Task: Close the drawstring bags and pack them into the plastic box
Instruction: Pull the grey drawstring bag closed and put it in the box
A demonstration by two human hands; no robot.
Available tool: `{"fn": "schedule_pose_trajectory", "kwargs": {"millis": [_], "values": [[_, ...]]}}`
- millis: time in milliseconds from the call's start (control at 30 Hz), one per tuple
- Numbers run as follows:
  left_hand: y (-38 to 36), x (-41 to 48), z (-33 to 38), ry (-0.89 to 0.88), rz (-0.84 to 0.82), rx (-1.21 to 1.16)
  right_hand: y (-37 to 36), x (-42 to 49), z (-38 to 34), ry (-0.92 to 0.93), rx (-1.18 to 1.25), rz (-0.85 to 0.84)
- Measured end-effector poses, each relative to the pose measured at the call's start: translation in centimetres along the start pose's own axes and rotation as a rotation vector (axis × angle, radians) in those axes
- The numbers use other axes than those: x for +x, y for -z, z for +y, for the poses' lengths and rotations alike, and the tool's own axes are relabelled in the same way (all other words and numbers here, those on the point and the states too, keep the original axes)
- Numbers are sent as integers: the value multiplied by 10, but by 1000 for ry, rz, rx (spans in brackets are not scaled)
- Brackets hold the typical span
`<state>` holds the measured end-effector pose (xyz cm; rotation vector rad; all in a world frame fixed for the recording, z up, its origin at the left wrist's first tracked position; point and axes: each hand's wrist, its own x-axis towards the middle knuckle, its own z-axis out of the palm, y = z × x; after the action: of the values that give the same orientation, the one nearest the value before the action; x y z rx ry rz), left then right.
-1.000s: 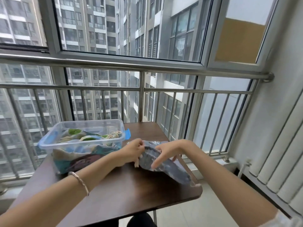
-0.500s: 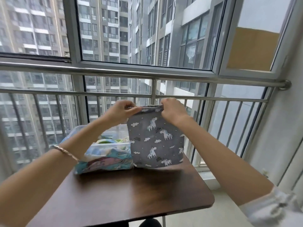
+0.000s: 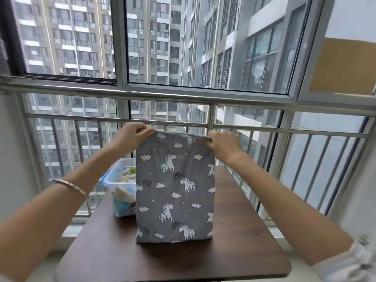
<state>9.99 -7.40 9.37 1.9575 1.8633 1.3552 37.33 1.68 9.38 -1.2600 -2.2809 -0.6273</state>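
dark brown table (image 3: 162, 259), clear plastic box (image 3: 110, 185) at its far left corner

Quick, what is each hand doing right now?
Left hand: pinching the unicorn bag at its top left corner.
Right hand: pinching its top right corner.

A dark brown table (image 3: 122, 261) stands against a steel railing (image 3: 284, 104) with upright bars. Behind it, grey-framed windows (image 3: 121, 47) look onto tall apartment towers (image 3: 71, 37). A tan panel (image 3: 345, 66) covers the upper right pane.
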Motion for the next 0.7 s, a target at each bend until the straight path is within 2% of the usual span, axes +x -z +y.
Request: {"fn": "schedule_pose_trajectory", "kwargs": {"millis": [67,167,267,367,400,467,533,567,667,700], "values": [[-4,-6,-16,35,-4,91,-15,-4,3,-11,223,-151],[-3,-16,-33,62,-26,191,-24,-17,14,-87,866,-310],[3,-22,-55,155,-52,139,-44,-20,44,-350,1230,-164],[6,-31,-67,314,31,8,-61,-26,65,-598,1351,-17],[4,-34,-64,362,50,-83,-63,-28,65,-619,1414,-25],[-6,-34,-52,432,10,-437,-65,-28,57,-592,1704,-119],[-18,-29,-32,412,-106,-856,-61,-23,42,-541,2038,-237],[-25,-26,-20,389,-145,-1020,-56,-18,33,-517,2130,-256],[-42,-18,9,385,-150,-1309,-46,-6,8,-460,2332,-330],[-44,-15,18,391,-166,-1385,-42,-3,2,-457,2332,-361]]}}
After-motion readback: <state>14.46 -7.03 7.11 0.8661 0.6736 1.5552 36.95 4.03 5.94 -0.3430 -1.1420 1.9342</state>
